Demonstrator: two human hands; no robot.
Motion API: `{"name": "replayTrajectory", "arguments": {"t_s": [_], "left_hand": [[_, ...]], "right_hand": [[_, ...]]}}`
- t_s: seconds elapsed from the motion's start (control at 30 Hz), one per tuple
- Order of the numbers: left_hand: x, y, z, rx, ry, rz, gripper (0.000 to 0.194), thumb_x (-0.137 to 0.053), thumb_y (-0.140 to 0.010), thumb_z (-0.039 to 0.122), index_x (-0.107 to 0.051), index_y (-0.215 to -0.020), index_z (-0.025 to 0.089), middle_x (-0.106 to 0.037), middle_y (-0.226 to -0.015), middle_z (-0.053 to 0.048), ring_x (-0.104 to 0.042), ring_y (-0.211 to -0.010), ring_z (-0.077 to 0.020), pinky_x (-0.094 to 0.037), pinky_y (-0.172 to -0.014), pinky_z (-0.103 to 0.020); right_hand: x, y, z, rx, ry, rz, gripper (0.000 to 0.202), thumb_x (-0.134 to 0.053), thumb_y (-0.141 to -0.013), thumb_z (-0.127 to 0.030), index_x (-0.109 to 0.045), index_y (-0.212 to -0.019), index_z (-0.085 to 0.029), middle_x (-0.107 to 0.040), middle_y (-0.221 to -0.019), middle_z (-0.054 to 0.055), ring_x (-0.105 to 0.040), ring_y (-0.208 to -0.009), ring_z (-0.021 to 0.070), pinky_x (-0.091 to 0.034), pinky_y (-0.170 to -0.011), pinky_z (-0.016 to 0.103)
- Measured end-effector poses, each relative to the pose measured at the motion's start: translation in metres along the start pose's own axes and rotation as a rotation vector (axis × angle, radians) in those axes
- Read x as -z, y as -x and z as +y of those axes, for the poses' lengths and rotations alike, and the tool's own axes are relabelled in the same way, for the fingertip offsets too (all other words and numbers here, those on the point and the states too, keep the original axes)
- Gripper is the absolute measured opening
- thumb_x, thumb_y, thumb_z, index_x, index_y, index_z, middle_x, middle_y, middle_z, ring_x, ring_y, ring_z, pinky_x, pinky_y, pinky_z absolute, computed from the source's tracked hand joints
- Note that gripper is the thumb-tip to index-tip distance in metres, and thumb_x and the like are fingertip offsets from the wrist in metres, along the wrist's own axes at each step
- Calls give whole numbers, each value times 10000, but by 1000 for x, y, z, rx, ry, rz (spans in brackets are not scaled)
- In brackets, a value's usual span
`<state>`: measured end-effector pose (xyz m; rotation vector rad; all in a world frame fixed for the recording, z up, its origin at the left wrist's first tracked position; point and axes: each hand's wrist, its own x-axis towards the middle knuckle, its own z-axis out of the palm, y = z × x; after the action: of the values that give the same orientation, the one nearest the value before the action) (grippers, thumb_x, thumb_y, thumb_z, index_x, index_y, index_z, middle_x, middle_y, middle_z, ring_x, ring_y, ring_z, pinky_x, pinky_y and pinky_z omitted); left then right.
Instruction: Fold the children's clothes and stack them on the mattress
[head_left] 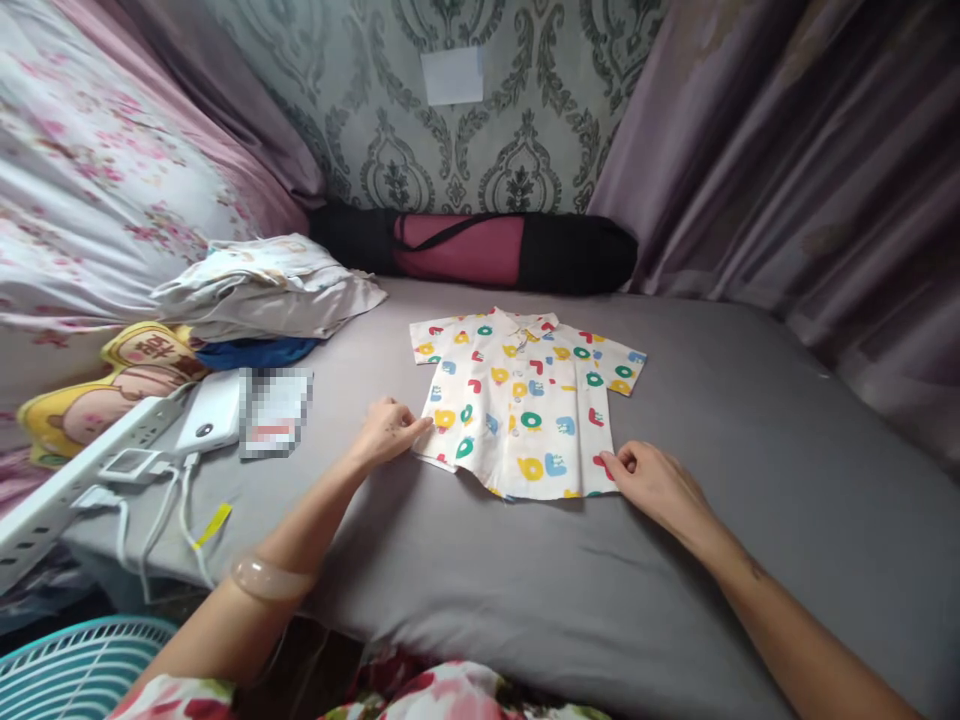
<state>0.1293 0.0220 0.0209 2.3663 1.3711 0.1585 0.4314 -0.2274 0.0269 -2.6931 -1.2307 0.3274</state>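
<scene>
A small white short-sleeved shirt [517, 410] with red, blue, yellow and green prints lies spread on the grey bed sheet [720, 430], its collar pointing away from me. My left hand [390, 432] pinches the shirt's left side close to the lower hem. At the lower right corner, my right hand [654, 482] has the fabric between thumb and fingers. Between both hands the front hem bulges up slightly. The underside of the shirt is hidden.
Left of the shirt are a white power bank [212, 410], a power strip [90, 470] with cables, a yellow cushion [112, 390] and piled clothes [270, 285]. A black and maroon long bag [465, 250] lies along the wall. A turquoise basket [82, 665] stands at lower left.
</scene>
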Motion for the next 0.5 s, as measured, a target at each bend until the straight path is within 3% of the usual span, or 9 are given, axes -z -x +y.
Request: {"name": "replayTrajectory", "arguments": {"t_s": [0.1,0.23,0.37,0.5], "left_hand": [[-6,9,3,12,6,26,403,-547,-728,555,-666,-647,179,-638,-871,-120,-569,-959,-278,-449,-807,-332],[-10,13,9,18,43,46,342,-578,-722,515,-586,-604,194,-602,-745,-80,-568,-866,-252,-433,-719,-306],[-5,18,14,61,164,7,315,-523,-769,488,-501,-634,205,-555,-636,-17,-525,-655,-176,-346,-561,-258],[3,21,10,91,224,33,284,-504,-774,483,-501,-709,207,-563,-645,2,-506,-628,-157,-332,-544,-241]], "right_hand": [[-2,9,-5,21,20,17,297,-493,-887,-478,-566,-723,-242,-670,-840,42,-607,-734,200,-329,-574,272],[-5,14,-8,54,16,62,259,-488,-911,-414,-570,-746,-232,-679,-854,60,-621,-751,196,-326,-576,267],[-2,16,-11,15,0,75,228,-470,-920,-389,-585,-792,-239,-689,-808,48,-622,-718,198,-305,-557,267],[7,16,-8,6,-84,70,181,-486,-904,-363,-582,-823,-233,-689,-793,34,-617,-712,185,-315,-565,258]]}}
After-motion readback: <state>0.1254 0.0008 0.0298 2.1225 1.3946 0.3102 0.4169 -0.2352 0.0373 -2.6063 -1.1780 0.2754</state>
